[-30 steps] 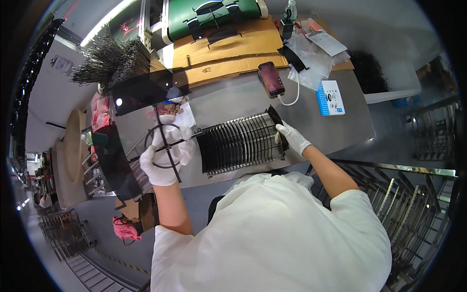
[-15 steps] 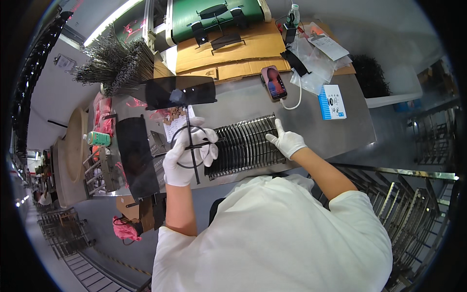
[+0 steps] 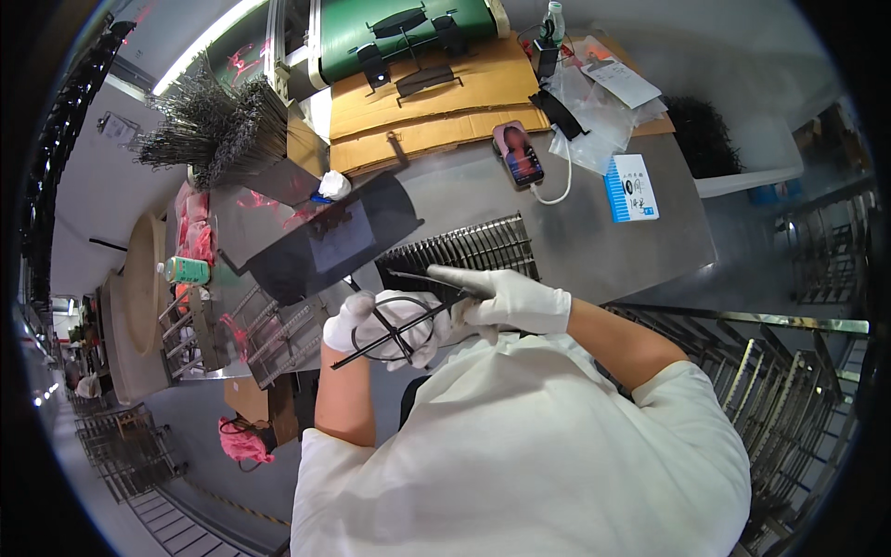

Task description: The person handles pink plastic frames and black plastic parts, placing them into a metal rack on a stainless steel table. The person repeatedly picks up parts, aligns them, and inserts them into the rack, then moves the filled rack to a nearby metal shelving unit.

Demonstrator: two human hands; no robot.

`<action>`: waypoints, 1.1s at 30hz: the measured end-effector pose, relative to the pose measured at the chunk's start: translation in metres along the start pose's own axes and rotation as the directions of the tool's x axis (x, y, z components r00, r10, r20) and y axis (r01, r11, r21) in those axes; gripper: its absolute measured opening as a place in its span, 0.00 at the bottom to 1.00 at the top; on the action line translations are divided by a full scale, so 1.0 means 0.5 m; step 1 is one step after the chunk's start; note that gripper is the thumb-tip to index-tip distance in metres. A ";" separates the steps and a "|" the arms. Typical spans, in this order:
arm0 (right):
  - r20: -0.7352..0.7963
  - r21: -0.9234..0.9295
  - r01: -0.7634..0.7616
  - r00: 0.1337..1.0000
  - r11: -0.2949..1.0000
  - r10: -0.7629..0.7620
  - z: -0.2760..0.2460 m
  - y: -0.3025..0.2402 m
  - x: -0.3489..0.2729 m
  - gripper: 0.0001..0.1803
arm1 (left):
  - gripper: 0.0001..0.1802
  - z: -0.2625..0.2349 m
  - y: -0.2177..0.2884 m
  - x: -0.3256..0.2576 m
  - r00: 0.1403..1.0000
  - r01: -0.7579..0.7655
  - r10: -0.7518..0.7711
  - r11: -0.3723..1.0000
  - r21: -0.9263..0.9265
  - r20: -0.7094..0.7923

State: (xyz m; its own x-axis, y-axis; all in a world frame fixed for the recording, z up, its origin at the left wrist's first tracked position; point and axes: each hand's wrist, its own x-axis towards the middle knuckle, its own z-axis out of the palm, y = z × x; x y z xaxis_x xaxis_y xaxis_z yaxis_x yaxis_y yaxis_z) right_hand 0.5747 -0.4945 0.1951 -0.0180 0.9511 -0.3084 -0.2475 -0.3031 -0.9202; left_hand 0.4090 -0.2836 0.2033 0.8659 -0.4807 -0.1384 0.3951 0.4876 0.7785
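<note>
A black wire frame with a ring and crossed bars rests in my gloved left hand, whose fingers curl around it. From the frame a broad, dark, translucent panel reaches up and left over the table. My gloved right hand is closed at the frame's right side, its thumb and fingers on a thin dark panel seen nearly edge-on. Just beyond the hands, a row of dark curved panels stands on edge in a rack, its near part hidden by my right hand.
Upright wires crowd the back left. A similar frame with dark panels lies across cardboard and a green conveyor belt. A phone, a blue-white box and a green bottle stand on the metal table.
The wire frame has turned and come nearer my body with my left hand. My right hand has left the rack's far right end and closed on a thin dark panel beside the frame.
</note>
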 end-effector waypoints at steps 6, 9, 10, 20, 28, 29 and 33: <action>-0.574 0.027 -0.062 0.816 0.998 0.066 -0.189 0.163 -0.033 0.36 | 0.66 -0.023 0.004 -0.068 0.921 -0.294 0.241 0.945 -0.140 -0.304; -0.558 -0.082 -0.041 0.830 0.996 -0.012 -0.239 0.300 -0.018 0.31 | 0.68 -0.030 -0.009 -0.074 0.956 -0.188 0.161 0.978 -0.092 -0.245; -0.545 -0.037 -0.082 0.837 0.996 0.048 -0.246 0.321 -0.008 0.30 | 0.67 -0.031 -0.017 -0.066 0.957 -0.218 0.186 0.967 -0.131 -0.223; -0.567 -0.422 -0.469 0.804 0.776 0.178 -0.222 0.320 0.003 0.41 | 0.64 -0.030 -0.016 -0.036 0.970 -0.176 0.137 0.966 -0.190 -0.203; -0.515 -0.853 -0.392 0.738 0.344 -0.436 -0.143 0.168 -0.002 0.46 | 0.63 -0.009 -0.037 0.023 0.955 0.043 -0.082 0.989 -0.139 -0.285; -0.333 -0.942 -0.266 0.674 0.203 -0.660 -0.131 0.126 0.001 0.48 | 0.60 -0.018 -0.041 0.030 0.950 0.143 -0.174 0.980 -0.135 -0.258; 0.012 -0.987 0.143 0.531 0.076 -0.848 -0.043 -0.015 0.025 0.52 | 0.44 0.010 -0.043 0.073 0.816 0.516 -0.528 0.849 -0.115 -0.236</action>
State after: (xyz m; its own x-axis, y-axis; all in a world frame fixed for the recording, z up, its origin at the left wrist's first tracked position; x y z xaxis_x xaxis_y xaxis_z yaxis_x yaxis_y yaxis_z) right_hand 0.5972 -0.4817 0.1932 0.1890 0.7622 0.6191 0.9344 0.0543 -0.3521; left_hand 0.4303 -0.3152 0.1843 0.5702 -0.4774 -0.6685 0.8175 0.2495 0.5191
